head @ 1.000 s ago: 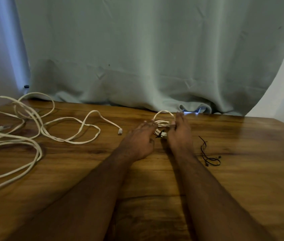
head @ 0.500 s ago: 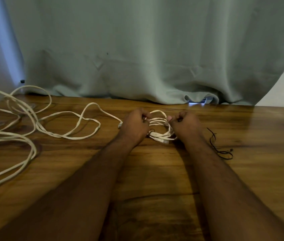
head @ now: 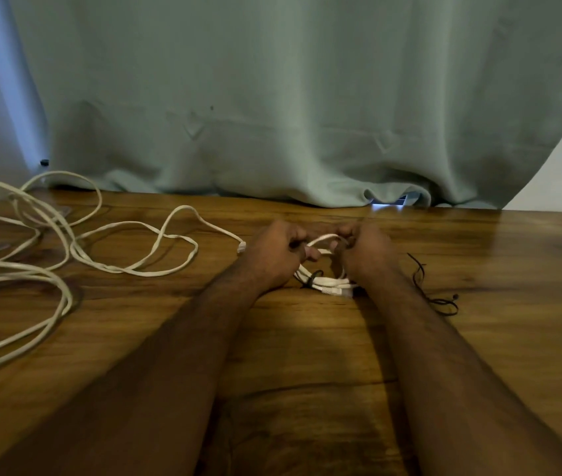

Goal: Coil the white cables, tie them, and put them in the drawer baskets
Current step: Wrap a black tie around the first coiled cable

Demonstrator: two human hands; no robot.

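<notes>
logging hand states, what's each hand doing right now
Left hand: grips the coiled white cable.
Right hand: grips the same coil.

Glossy wooden table [head: 307,338], cloth curtain [head: 272,97]

Single view, worn on the person's head. It looks forward and down across a wooden table [head: 307,355], toward a curtain [head: 272,97] that closes the far side. Both forearms enter from the bottom edge and run away from the lens, so the left hand [head: 272,255] and right hand [head: 365,252] sit near mid-frame, close to the camera. Wide-angle bending shows at the edges. No second view shares the scene.
</notes>
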